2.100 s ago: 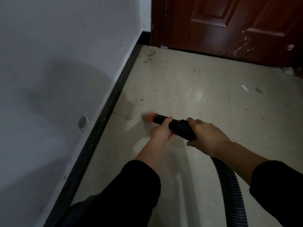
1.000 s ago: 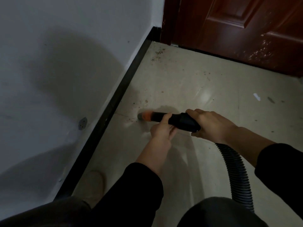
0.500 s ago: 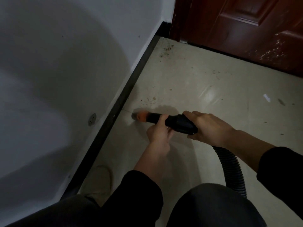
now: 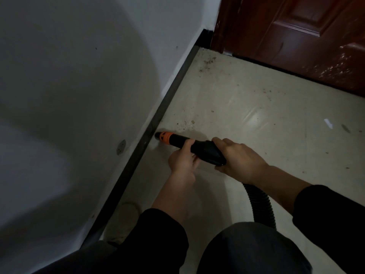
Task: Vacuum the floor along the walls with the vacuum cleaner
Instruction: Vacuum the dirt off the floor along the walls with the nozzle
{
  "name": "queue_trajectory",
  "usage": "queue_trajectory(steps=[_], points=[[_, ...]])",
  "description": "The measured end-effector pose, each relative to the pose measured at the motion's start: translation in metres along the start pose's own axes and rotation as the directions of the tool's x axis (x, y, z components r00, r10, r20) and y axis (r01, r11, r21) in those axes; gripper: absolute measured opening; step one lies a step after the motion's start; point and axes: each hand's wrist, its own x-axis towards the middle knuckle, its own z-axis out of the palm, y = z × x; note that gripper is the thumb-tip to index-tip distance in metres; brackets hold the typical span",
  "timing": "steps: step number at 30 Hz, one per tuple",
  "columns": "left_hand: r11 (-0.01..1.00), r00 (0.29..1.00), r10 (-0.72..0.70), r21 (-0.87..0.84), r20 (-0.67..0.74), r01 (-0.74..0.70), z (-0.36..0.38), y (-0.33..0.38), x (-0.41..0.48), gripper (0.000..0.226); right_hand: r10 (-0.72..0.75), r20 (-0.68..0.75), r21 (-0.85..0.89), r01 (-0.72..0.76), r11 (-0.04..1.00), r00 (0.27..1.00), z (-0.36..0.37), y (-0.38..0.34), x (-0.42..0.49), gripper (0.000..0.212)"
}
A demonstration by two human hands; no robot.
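Person crouched, knees low in the near frame. Nozzle [image 4: 178, 142] lies almost flat on the floor [image 4: 246, 99], its orange tip right at the skirting [image 4: 158, 120] under the left wall [image 4: 79, 76]. It is likely held low so the suction reaches the floor-wall seam.

Left hand [image 4: 182, 162] has its fingers curled round the thin front tube from below, probably steering the tip. Right hand [image 4: 240, 159] is wrapped round the thick black cuff where the hose [image 4: 260, 206] joins, probably pushing and taking the weight. The hose trails back near-right, between the arm and knee.

Crumbs [image 4: 185, 123] sit just beyond the tip, near the skirting. More dirt [image 4: 207, 63] lies in the far corner by the door [image 4: 296, 36], so that wall strip looks not yet done. White scrap [image 4: 328, 123] is far right, well apart from the wall. Shoe [image 4: 123, 220] is near, beside the skirting.

No container in view. The vacuum body and dust bin are out of frame, so the fill can't be told.
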Motion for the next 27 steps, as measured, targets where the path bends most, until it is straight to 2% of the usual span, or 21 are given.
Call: queue_trajectory(steps=[9, 27], points=[[1.000, 1.000, 0.007, 0.020, 0.012, -0.007, -0.002, 0.005, 0.003, 0.014, 0.022, -0.014, 0.013, -0.022, 1.000, 1.000, 0.000, -0.004, 0.002, 0.061], [0.994, 0.987, -0.085, 0.075, 0.135, 0.076, 0.035, -0.031, 0.004, 0.014, 0.155, -0.040, 0.000, -0.155, 0.988, 0.987, -0.007, 0.034, -0.039, 0.057]])
